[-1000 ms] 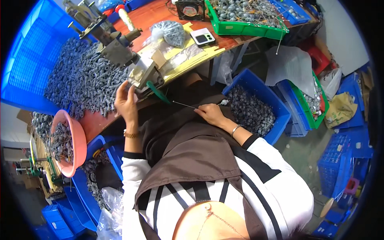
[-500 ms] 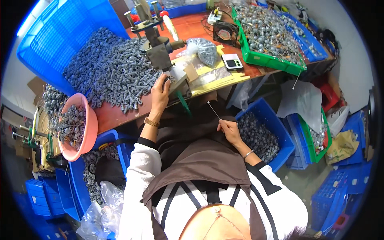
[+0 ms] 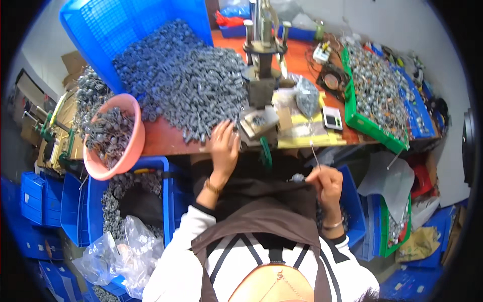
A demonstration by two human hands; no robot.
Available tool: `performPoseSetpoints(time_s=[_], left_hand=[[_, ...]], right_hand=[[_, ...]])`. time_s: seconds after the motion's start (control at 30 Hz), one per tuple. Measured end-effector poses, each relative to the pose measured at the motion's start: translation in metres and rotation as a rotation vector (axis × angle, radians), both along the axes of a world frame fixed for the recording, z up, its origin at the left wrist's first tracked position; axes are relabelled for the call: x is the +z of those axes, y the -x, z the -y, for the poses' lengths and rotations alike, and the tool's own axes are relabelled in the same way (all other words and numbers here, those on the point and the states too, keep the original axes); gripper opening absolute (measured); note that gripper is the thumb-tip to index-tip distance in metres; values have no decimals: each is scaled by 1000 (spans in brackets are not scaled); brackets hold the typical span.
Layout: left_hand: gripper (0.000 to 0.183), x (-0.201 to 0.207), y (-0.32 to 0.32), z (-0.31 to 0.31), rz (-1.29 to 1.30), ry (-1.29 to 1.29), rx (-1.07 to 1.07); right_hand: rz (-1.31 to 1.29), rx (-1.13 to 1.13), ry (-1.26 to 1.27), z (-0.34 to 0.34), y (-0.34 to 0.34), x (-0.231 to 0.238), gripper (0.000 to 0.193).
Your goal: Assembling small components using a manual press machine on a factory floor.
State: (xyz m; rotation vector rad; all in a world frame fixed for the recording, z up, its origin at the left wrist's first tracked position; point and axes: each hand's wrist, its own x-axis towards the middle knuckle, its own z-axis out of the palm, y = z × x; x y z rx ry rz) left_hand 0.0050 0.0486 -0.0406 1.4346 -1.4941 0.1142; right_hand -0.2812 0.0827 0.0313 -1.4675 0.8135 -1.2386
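Note:
My left hand (image 3: 224,151) lies at the table's front edge with fingers stretched out, touching the near rim of a heap of small grey plastic parts (image 3: 201,90). Just right of it stands a bench press (image 3: 260,90) with a metal fixture block (image 3: 259,122) at its foot, where a small grey part seems to sit. My right hand (image 3: 327,185) is closed in a pinch around a thin metal rod (image 3: 315,152) with a pale tip, held upright before my apron. Beside those fingers a rounded grey part (image 3: 298,177) shows above my lap; whether I touch it I cannot tell.
A blue crate (image 3: 136,35) tips its parts onto the table. A pink basin (image 3: 138,138) overhangs the left edge. To the right are a white handheld device (image 3: 332,118), a small fan (image 3: 333,80) and a green tray (image 3: 375,126) of parts. Blue bins (image 3: 171,201) stand below.
The view has swung left, so the table sits further right. My left hand has come off the fixture toward the heap. The rod in my right hand has risen nearer the table edge.

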Motion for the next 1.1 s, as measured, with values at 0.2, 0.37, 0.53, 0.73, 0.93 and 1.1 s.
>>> performPoseSetpoints(time_s=[0.2,0.37,0.53,0.73,0.93,1.1], left_hand=[[25,-10,-58,-28,198,-134,431],[19,-21,-65,-21,213,-163,369],[16,-18,-67,-27,219,9,362],[14,-29,-70,-29,-178,44,322],[24,0,-59,-35,-1558,-83,-98],[29,26,-45,-43,-1499,-163,-257]], right_hand=[[543,641,-409,5,-64,30,18],[506,962,-525,32,-113,29,17],[459,770,-578,50,-139,2,25],[68,543,-468,68,-163,-4,23],[-396,280,291,76,-174,-13,20],[-341,296,248,74,-174,-27,21]])
